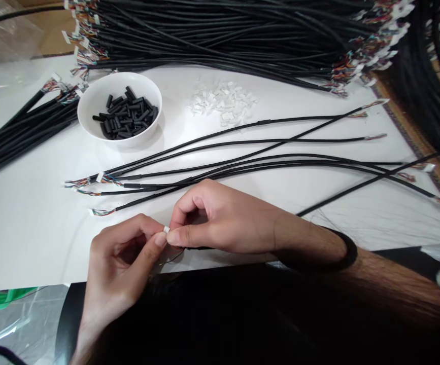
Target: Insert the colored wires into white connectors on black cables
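Between the fingertips of both hands is a small white connector [167, 229]. My left hand [124, 258] pinches it from the left with thumb and forefinger. From the right, my right hand [220, 220] pinches at the same spot, where thin wires [174, 257] of a black cable come out below the fingers. The right fingers hide most of these wires, so I cannot tell which of them sit in the connector. Just beyond the hands lie several black cables [204, 170] with coloured wires and white connectors at their ends.
A white bowl [85, 114] of short black tubes stands at the back left. Right of it lies a pile of loose white connectors [227, 101]. A large stack of black cables [220, 40] fills the back, and another bundle [25, 126] lies at the left.
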The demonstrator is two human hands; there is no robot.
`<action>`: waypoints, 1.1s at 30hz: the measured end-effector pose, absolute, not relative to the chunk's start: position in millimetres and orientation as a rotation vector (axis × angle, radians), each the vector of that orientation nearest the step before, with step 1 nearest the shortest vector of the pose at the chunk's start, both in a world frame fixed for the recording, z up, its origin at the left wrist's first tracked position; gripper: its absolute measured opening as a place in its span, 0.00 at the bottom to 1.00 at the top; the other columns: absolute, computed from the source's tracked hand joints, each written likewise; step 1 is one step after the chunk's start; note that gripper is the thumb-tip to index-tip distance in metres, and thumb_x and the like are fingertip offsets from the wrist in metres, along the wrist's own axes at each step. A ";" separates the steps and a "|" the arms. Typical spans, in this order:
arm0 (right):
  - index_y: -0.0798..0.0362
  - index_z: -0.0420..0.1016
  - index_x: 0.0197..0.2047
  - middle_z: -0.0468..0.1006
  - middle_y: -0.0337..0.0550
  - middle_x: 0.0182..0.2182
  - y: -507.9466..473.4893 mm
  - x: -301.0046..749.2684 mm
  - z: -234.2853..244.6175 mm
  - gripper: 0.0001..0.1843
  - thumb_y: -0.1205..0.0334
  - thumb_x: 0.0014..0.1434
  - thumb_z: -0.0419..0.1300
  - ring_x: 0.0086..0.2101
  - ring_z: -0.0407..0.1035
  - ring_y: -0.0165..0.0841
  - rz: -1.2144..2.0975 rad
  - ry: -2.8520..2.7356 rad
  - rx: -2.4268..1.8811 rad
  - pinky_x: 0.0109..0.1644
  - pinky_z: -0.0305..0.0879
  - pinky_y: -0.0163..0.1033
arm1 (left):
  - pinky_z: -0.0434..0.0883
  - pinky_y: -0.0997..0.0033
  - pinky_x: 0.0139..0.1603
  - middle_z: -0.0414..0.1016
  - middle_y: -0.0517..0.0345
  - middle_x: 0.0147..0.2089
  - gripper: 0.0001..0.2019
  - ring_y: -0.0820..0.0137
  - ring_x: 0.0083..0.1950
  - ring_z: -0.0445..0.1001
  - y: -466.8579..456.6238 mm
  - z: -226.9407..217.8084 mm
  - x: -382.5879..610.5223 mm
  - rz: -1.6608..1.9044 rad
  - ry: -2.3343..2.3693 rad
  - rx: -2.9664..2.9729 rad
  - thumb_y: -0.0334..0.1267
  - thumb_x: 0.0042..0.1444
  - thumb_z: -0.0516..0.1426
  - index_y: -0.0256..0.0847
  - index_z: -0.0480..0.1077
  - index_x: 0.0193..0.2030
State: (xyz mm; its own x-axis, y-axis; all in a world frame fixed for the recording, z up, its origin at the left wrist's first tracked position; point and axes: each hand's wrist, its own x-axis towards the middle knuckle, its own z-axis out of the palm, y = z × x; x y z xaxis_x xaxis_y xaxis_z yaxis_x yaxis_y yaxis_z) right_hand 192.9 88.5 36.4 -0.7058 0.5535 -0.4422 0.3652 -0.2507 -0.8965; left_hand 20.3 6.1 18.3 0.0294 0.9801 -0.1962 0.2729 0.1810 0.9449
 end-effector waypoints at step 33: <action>0.57 0.73 0.27 0.73 0.39 0.27 45.5 177.3 28.8 0.09 0.69 0.59 0.57 0.31 0.68 0.28 1.605 -1.496 -1.237 0.33 0.63 0.33 | 0.61 0.77 0.19 0.70 0.64 0.20 0.07 0.77 0.20 0.64 6.5 18.6 34.2 1.097 1.560 0.989 0.37 0.55 0.62 0.42 0.74 0.27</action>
State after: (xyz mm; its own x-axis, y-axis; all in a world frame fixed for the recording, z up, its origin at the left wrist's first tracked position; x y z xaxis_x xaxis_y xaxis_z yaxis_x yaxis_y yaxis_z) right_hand 177.3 45.5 28.8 -0.3748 0.9005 -0.2207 0.1568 -0.1730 -0.9724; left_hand 34.2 6.5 18.6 -0.2184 0.9446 -0.2449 0.0886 0.2691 0.9590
